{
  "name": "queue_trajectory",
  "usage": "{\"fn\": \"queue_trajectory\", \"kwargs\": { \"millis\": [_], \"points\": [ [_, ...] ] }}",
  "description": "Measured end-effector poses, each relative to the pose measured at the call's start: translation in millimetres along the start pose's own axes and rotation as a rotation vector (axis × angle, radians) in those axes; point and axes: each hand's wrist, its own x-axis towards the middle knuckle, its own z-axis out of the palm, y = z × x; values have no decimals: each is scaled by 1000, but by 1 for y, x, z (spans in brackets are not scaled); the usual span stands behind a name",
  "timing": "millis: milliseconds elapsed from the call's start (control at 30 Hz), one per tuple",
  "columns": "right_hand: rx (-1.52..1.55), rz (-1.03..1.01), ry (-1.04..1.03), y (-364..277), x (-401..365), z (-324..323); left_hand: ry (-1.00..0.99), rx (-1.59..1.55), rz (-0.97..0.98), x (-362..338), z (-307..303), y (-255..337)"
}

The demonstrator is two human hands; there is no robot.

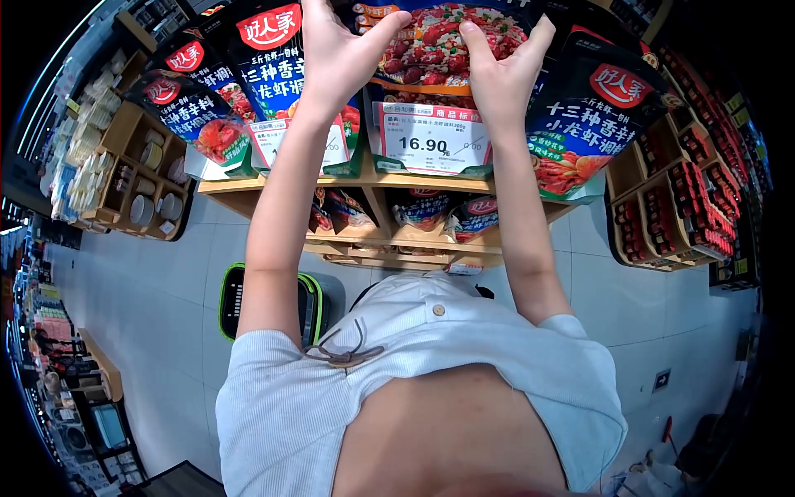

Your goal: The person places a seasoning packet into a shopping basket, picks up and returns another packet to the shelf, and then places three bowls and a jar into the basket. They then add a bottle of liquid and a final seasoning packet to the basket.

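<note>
Both hands reach to the top of a wooden display shelf. My left hand (344, 54) is at the left side of a large blue pouch (439, 45) with a red crayfish picture, thumb apart from the fingers. At the pouch's right side is my right hand (507, 70), its thumb and fingers also spread. Whether either palm presses on the pouch cannot be made out. Below the pouch stands a price card (431, 142) reading 16.90. Dark blue seasoning pouches (277, 66) stand left of my left hand, and more pouches (592, 116) are right of my right hand.
Lower shelf compartments hold more pouches (424, 211). A green-rimmed black basket (234, 302) sits on the tiled floor at the left. Wooden racks of goods stand at the left (124, 203) and right (662, 255). A red-handled object lies at the lower right.
</note>
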Motion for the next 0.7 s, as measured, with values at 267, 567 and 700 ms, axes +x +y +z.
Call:
{"fn": "queue_trajectory", "kwargs": {
  "millis": [267,567,700],
  "points": [
    [-157,87,-81,0,-7,-6,-60,-340,-186,-12,3,-7],
    [-230,205,-190,14,-25,-21,-257,-451,-264,-27,-3,-15],
    [-453,193,-220,1,-29,-23,-350,-342,-233,-36,-2,-30]
  ]
}}
